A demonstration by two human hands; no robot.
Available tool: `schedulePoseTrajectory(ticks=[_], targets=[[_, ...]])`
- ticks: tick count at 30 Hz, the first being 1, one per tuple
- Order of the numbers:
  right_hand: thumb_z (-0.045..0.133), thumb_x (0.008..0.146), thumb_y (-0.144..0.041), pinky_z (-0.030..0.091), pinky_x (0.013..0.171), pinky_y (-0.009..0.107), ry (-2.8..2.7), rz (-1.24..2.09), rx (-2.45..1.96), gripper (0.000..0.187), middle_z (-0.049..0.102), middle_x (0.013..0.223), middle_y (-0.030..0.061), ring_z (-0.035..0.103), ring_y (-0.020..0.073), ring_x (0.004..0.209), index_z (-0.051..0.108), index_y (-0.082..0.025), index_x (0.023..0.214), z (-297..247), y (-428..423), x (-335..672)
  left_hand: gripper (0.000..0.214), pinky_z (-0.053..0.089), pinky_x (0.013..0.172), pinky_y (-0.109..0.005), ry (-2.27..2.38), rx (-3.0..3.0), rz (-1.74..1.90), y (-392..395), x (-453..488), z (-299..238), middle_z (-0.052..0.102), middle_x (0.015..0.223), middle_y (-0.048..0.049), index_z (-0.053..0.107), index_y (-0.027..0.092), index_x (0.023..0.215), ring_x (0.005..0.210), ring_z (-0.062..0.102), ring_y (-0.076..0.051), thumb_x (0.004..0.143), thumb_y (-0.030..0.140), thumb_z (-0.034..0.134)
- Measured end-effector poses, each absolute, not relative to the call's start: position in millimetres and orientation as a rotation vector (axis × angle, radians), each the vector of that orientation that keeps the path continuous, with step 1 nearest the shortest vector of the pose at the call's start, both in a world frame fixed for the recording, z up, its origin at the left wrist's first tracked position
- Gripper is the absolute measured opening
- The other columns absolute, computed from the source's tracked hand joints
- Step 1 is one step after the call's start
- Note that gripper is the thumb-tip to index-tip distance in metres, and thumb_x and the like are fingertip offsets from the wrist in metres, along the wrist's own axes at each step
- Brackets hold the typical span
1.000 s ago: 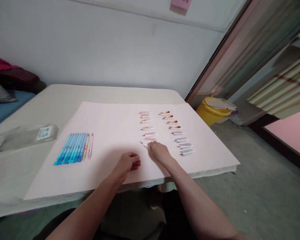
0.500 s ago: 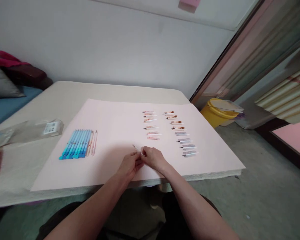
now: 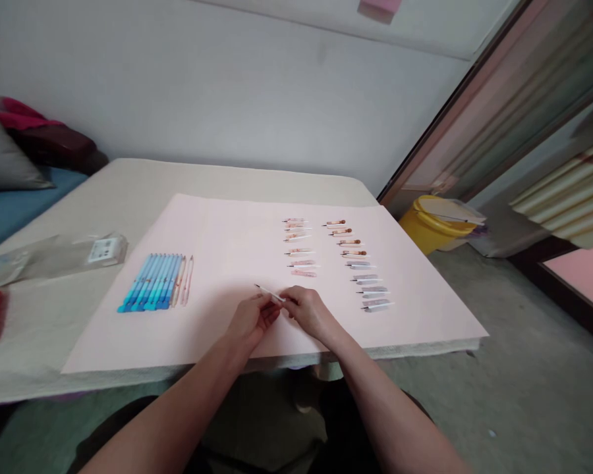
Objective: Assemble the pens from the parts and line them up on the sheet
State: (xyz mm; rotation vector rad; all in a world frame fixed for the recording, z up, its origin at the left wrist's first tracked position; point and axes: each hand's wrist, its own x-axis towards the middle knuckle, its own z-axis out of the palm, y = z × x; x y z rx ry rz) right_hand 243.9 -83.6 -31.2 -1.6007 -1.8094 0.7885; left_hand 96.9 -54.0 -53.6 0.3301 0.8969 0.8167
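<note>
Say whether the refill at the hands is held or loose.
Held: left hand and right hand both pinch the refill, its dark tip sticking out leftward.

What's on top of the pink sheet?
Blue pens, two columns of small pen parts, plus left hand and right hand holding a thin refill. Anything beneath the hands is hidden.

The sheet [image 3: 217, 250] is plain pale pink. On its left part lie blue pens [image 3: 151, 289], shading from light to deeper blue, with two clear pinkish pens [image 3: 186, 288] just beside them. Near its front edge the pen refill [image 3: 269, 294] is white with a dark tip. On its right part, the left column of small pieces [image 3: 299, 247] is pink and white. The right column [image 3: 358, 263] runs from brown-capped to grey-lilac. Left of the sheet the tablecloth [image 3: 79, 204] is beige and the packet [image 3: 54, 255] is clear with a white label. Right of the sheet stands a yellow bucket [image 3: 425, 227].
</note>
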Motion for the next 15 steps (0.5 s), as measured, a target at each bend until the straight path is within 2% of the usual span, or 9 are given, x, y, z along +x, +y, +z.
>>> schedulePoseTrajectory(ticks=[6,15], targets=[[0.049,0.079,-0.017,0.043,0.058,0.022,-1.478,0.666,-1.553,0.017,0.061,0.069,0.0002,0.055,0.0111,0.058,0.065,-0.018,0.083,-25.5,-87.7,248.4,0.006,0.053,0.055,-0.018,0.92,0.045,0.919,-34.3,85.1,-44.8,0.064,0.066,-0.0063,0.06,0.008,0.076,0.06,0.063,-0.01,0.076,0.003,0.057],[0.053,0.08,-0.023,0.044,0.055,0.023,-1.368,0.631,-1.428,0.013,0.06,0.07,0.0003,0.053,0.0104,0.056,0.065,-0.019,0.083,-15.8,-98.8,246.0,0.003,0.054,0.054,-0.017,0.909,-0.034,1.012,-22.0,74.2,-37.6,0.065,0.07,-0.0069,0.058,0.007,0.081,0.061,0.063,-0.01,0.079,0.005,0.056]])
